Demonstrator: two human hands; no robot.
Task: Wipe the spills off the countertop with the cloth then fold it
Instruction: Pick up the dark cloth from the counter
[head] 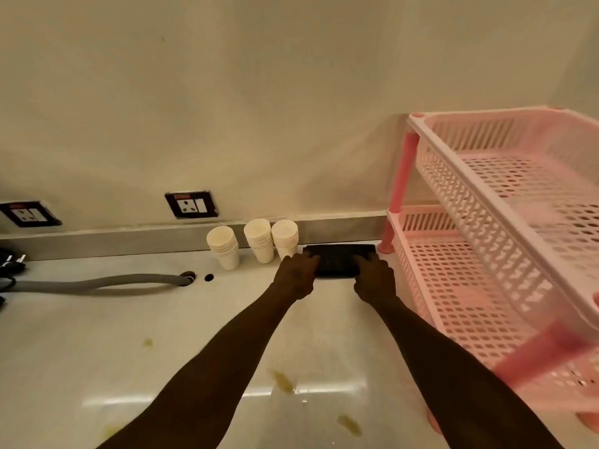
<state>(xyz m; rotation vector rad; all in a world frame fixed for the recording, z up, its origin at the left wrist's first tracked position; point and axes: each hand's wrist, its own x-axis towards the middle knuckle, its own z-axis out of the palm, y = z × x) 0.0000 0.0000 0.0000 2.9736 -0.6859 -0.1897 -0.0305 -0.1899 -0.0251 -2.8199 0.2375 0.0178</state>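
A dark folded cloth point(337, 259) lies flat at the back of the pale countertop point(97, 335), against the backsplash. My left hand point(296, 277) rests on its left edge and my right hand point(374, 280) on its right edge, fingers curled over the cloth; both arms reach forward. Yellowish spills mark the counter: one near my left forearm point(283, 380), one at the front point(350, 424), a small one to the left point(148, 342).
Three stacks of white paper cups point(256, 243) stand just left of the cloth. A pink two-tier plastic rack point(486, 228) fills the right side. A grey hose point(97, 281) runs into a counter hole at the left. Two wall sockets point(191, 204) sit above the backsplash.
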